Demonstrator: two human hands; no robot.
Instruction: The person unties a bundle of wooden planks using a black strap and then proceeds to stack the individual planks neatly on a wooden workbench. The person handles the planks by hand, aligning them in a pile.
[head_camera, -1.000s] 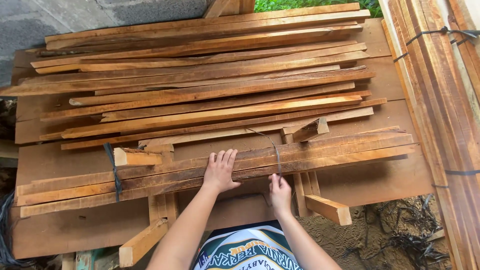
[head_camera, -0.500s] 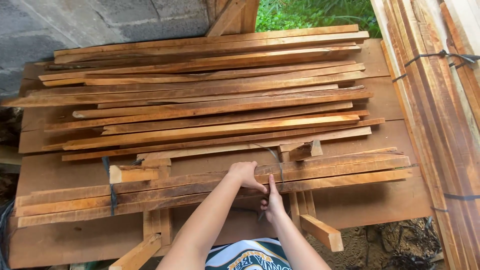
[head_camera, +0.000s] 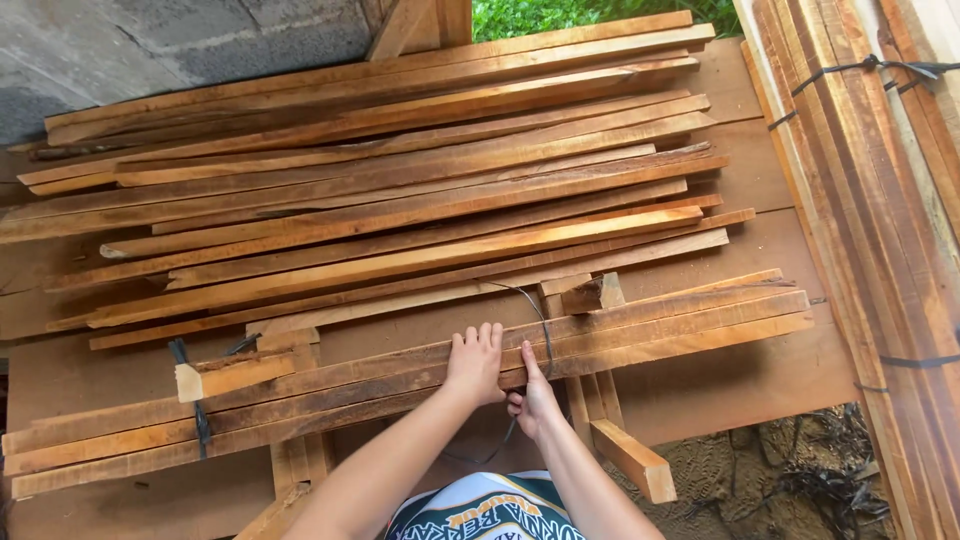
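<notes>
Bundled wooden slats (head_camera: 640, 325) lie across the near part of the surface (head_camera: 760, 385), several long, thin strips packed side by side and running from the lower left up toward the right. They look stiff along their length but thin enough to flex, and rough-sawn, so splinters seem likely; as a bundle they probably carry real weight, while single strips would be light. Their colour is warm orange-brown with darker grain streaks and paler cut ends. A dark strap (head_camera: 540, 320) loops over the bundle near its middle, and a second dark strap (head_camera: 195, 400) binds it near the left end, beside a short pale block (head_camera: 225, 375).

The left hand (head_camera: 475, 362) lies flat on top of the bundle, fingers straight and close together, pressing down rather than gripping. The right hand (head_camera: 532, 398) sits just beside it at the near edge of the bundle, fingers curled in at the strap; it seems to pinch the strap, though how firm the grip is I cannot tell.

A good hold would likely be near the middle, close to the strap, where the strips stay together; lifted by one end they would probably sag and fan apart.

Behind lies a larger loose pile of slats (head_camera: 400, 190), and another strapped stack (head_camera: 880, 200) runs along the right side.
</notes>
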